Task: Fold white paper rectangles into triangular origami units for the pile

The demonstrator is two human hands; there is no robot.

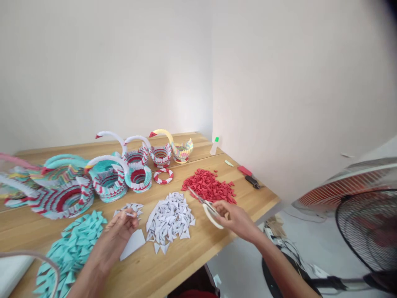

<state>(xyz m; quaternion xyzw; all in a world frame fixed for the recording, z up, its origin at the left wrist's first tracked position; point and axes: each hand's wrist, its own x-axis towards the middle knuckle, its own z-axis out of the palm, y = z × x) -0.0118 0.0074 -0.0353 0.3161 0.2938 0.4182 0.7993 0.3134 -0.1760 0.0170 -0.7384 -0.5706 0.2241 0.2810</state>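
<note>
My right hand (233, 217) is closed around the white handles of a pair of scissors (213, 215), whose blades point left over the edge of the red paper pieces (211, 186). Raised above the table, my left hand (119, 229) pinches a small white paper piece (130, 214) between its fingertips. Just beyond it lies a little heap of white folded pieces (136, 207), and a flat white paper sheet (134, 243) rests beside the hand. A bigger pile of white folded triangles (170, 219) sits between my hands. Turquoise folded triangles (72, 244) spread left of my left arm.
Several folded-paper swan baskets (65, 196) stand along the back left. A red-and-white paper ring (163, 176) lies before them. At the right are a green-capped bottle (214, 147), a red item (245, 170) and a black-handled tool (252, 181). A fan (372, 231) stands off the table's right edge.
</note>
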